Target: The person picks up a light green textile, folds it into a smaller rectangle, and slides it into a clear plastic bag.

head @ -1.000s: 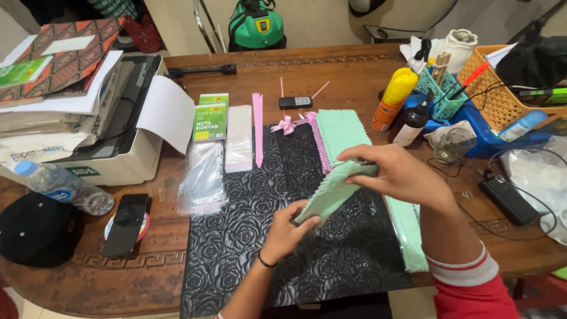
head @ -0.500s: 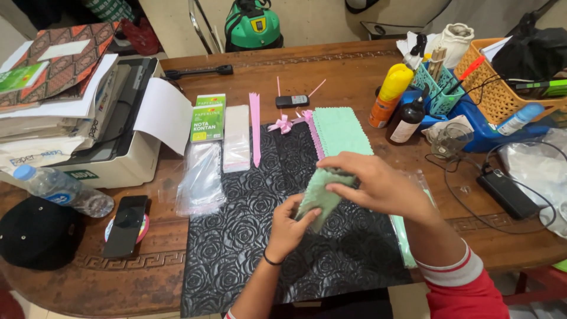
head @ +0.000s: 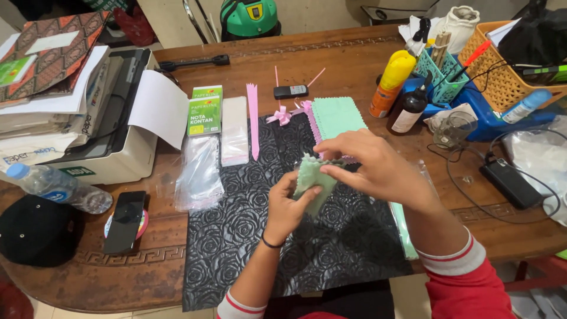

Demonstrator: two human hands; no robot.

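Both of my hands hold a small mint-green cloth with zigzag edges, folded up above a black rose-embossed mat. My left hand grips it from below, fingers curled around its lower part. Over the cloth's top edge my right hand pinches it with fingertips. A stack of matching mint-green cloths lies on the mat just behind my hands, with pink cloth edges beside it. A mint-green strip lies along the mat's right edge under my right forearm.
Clear plastic sleeves, a white packet, a green notepad, a pink strip and a pink bow lie left and behind. A printer, water bottle, phone, black cap, bottles and baskets ring the wooden table.
The cloth was long and held stretched out; my hands have drawn closer together and folded it into a small bundle, moving slightly left over the mat.
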